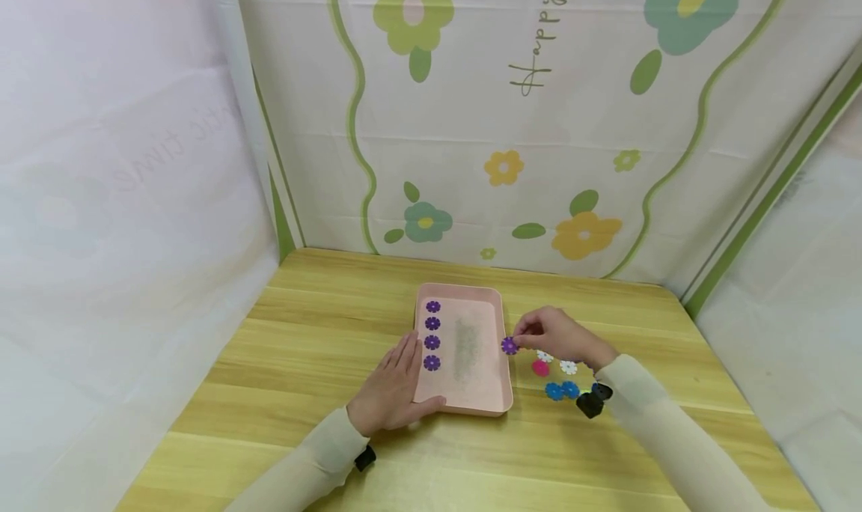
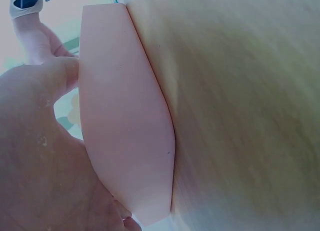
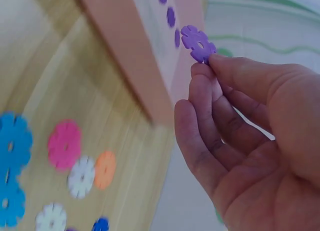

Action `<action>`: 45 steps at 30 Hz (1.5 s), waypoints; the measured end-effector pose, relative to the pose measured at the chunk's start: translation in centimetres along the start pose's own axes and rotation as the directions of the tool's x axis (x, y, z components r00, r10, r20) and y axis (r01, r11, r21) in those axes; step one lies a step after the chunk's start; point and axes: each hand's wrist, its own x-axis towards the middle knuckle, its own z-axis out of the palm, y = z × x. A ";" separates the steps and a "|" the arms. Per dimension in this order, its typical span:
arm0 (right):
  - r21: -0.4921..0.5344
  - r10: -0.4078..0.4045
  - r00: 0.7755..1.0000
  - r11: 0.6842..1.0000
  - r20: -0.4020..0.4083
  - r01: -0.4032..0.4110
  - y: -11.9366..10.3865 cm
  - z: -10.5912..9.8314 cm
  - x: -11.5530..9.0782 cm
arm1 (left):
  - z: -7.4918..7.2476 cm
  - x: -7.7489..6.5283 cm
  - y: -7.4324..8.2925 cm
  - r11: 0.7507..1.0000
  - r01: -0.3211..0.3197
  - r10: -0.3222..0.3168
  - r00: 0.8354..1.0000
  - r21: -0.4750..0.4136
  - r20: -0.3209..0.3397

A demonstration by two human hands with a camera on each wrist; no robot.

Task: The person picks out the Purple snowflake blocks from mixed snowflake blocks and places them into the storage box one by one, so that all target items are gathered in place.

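Between thumb and fingertips my right hand (image 1: pixel 555 334) pinches a purple notched plastic disc (image 3: pixel 199 44), just off the right rim of the pink tray (image 1: pixel 471 403). Several matching purple discs (image 1: pixel 432 343) lie in a column along the left side inside the tray. My left hand (image 1: pixel 393 388) rests with straight fingers along the tray's left edge, its thumb over the near left corner. In the left wrist view that thumb touches the rim of the pink tray (image 2: pixel 122 111).
Right of the tray lie loose discs: two blue ones (image 1: pixel 562 391), a pink one (image 1: pixel 541 367), white ones (image 1: pixel 569 367) and an orange one (image 3: pixel 105 169). A patterned cloth (image 1: pixel 471 123) hangs behind the wooden table (image 1: pixel 303 332).
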 end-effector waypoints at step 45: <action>0.051 0.020 0.999 0.998 0.039 -0.022 -6.4 12.4 5.9 | -0.3 0.0 0.2 1.000 0.017 -0.017 1.000 0.020 0.006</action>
